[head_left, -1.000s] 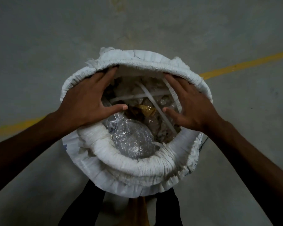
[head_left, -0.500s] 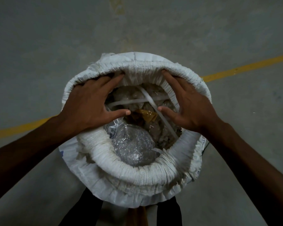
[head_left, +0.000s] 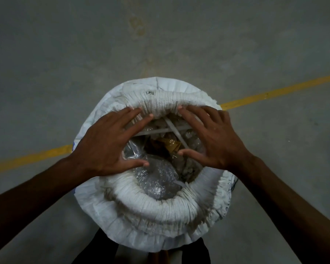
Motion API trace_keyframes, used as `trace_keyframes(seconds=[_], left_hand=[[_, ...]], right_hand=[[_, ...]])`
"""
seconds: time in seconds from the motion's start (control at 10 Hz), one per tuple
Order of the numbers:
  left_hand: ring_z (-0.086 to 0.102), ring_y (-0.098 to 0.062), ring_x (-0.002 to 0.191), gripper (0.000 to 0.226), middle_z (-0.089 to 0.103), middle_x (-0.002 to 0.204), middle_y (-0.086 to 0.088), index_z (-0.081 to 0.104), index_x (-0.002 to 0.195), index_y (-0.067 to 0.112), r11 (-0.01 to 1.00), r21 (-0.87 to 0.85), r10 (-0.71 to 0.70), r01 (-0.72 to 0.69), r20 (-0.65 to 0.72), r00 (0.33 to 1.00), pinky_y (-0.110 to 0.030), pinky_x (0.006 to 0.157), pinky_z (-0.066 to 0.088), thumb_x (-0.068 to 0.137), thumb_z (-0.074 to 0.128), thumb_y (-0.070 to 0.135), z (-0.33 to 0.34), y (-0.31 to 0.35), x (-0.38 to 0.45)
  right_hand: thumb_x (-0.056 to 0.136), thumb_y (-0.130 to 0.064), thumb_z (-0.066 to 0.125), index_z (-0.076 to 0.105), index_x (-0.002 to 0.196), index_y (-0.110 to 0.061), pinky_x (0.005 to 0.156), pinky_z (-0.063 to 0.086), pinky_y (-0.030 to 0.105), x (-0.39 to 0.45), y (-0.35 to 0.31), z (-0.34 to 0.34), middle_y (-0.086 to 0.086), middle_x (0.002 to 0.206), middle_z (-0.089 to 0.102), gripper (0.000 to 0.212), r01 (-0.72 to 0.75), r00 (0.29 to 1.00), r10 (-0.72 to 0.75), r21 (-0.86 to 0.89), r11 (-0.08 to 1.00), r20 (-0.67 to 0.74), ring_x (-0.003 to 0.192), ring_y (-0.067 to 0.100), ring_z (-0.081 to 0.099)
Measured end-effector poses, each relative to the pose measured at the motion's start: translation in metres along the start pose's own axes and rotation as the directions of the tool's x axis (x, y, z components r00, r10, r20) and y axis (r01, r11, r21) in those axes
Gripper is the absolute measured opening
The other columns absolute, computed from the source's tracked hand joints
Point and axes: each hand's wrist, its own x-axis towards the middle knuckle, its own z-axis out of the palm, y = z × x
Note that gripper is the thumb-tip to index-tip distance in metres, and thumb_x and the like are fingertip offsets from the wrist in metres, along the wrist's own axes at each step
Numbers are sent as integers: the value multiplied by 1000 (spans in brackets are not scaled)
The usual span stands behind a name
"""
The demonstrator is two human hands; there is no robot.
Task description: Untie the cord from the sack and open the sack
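Observation:
A white woven sack (head_left: 154, 212) stands upright on the floor below me, its mouth wide and its top rolled down into a thick ring. My left hand (head_left: 107, 145) lies flat on the left side of the rolled rim, fingers spread and reaching the far edge. My right hand (head_left: 211, 141) rests on the right side in the same way, thumb over the opening. Inside I see crumpled clear plastic (head_left: 156, 180), white straps (head_left: 175, 132) and a yellow-brown scrap (head_left: 171, 145). No cord is visible.
The grey concrete floor (head_left: 160, 44) carries a yellow painted line (head_left: 274, 92) that runs diagonally behind the sack. My dark trouser legs (head_left: 95, 250) show at the bottom edge, close against the sack.
Both hands have slid along the rolled rim towards the far side, and their fingertips have come closer together. The sack sits lower in the view.

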Motion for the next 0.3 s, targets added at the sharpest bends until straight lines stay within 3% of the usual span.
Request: trace_keyframes(seconds=[0.1,0.2,0.3], left_hand=[[33,-36,157,111,33,172,-10,27,169,27,999,53,-3,5,-35,999,-56,123,34,82,46,94,-10,5,2],[20,-31,163,117,20,177,-5,15,171,28,994,81,-70,72,-28,997,-56,129,23,80,37,98,-21,9,9],[14,-31,164,119,12,179,-4,7,171,28,988,117,-94,96,-27,995,-60,129,21,80,31,100,-41,12,16]], right_hand=[[90,-82,41,27,167,-18,121,28,57,2,-5,-5,13,170,33,101,-11,1000,11,1,1000,-6,156,38,30],[91,-80,44,18,169,-21,125,24,62,6,-13,-18,11,177,15,102,-64,998,65,90,994,-5,163,38,15],[90,-83,41,11,170,-23,125,22,65,15,-18,-35,11,178,6,104,-148,987,153,90,985,-43,164,40,8]])
